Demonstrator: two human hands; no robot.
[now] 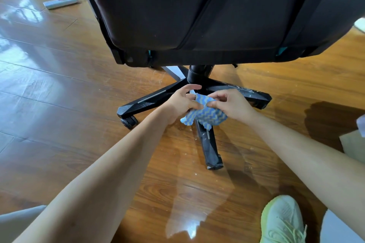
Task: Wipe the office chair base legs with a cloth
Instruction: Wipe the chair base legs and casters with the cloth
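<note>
We pinch the cloth [205,113] between both hands: left hand [182,102] and right hand [230,104] each grip a top edge, just above the chair base [197,89] hub. The cloth looks light, soft and limp; bunching it in one palm should suit wiping. The legs look rigid and sharp-edged. The seat [207,16] overhangs closely; open floor [59,94] lies all around.

The one camera, worn on the head, looked forward and steeply down from close behind the office chair [197,16], its base legs [150,98] near mid-frame; the wooden floor [59,85] showed bowed plank lines, probably wide-angle distortion.
</note>
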